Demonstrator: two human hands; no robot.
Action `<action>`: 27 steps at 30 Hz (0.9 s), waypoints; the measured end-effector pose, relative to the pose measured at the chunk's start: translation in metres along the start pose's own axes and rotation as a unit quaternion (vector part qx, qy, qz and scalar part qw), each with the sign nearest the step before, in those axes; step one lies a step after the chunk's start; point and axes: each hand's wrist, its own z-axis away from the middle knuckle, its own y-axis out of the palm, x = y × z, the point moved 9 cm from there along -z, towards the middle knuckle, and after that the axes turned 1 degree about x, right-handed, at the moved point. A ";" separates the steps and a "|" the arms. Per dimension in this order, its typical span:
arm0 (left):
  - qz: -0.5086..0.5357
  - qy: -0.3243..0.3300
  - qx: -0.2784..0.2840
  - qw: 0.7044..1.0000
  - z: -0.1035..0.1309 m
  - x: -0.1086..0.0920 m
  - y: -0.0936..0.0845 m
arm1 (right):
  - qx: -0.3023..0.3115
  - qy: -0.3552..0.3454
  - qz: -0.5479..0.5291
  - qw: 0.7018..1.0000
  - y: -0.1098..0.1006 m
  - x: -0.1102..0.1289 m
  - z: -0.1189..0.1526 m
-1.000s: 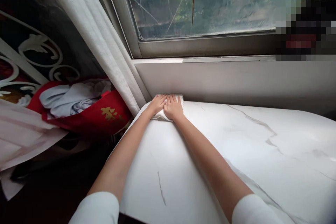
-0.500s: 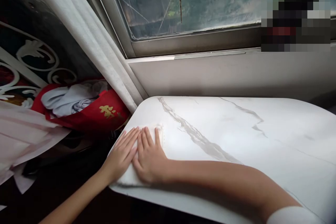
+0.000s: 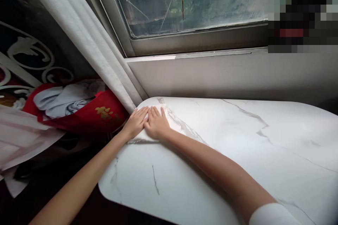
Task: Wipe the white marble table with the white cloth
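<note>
Cloth of white fabric [image 3: 142, 136] flat beneath left hand [image 3: 135, 125] and right hand [image 3: 157, 124], pressed, not grasped. Could slide off rounded white marble-patterned tabletop [image 3: 232, 130] if overpushed leftward.

Table [image 3: 232, 130]: white, grey-veined, rounded corners | on it: white cloth [image 3: 142, 136], left end

Daylight from the far window [image 3: 211, 3] whitens the table [image 3: 237, 130]. The near left is almost black; blocky pixels hide the far right.
</note>
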 end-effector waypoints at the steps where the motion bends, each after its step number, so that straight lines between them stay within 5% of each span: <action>1: 0.000 -0.009 0.006 1.000 -0.023 0.001 0.003 | 0.001 0.008 0.014 1.000 -0.003 -0.016 -0.013; 5: -0.001 -0.021 0.010 1.000 -0.085 -0.015 0.012 | -0.013 0.035 0.062 0.997 -0.019 -0.067 -0.035; 10: -0.004 0.003 0.002 1.000 -0.087 -0.046 0.013 | -0.025 0.042 0.094 0.994 -0.031 -0.082 -0.012; 16: -0.015 0.009 -0.033 0.999 -0.021 -0.094 0.003 | -0.005 -0.021 0.108 0.994 -0.035 -0.054 0.055; 24: -0.007 0.093 -0.077 0.993 0.120 -0.204 -0.025 | 0.034 -0.096 0.062 0.993 -0.051 0.010 0.215; 27: 0.005 0.134 -0.060 0.989 0.137 -0.228 -0.028 | 0.044 -0.077 0.035 0.995 -0.059 0.014 0.245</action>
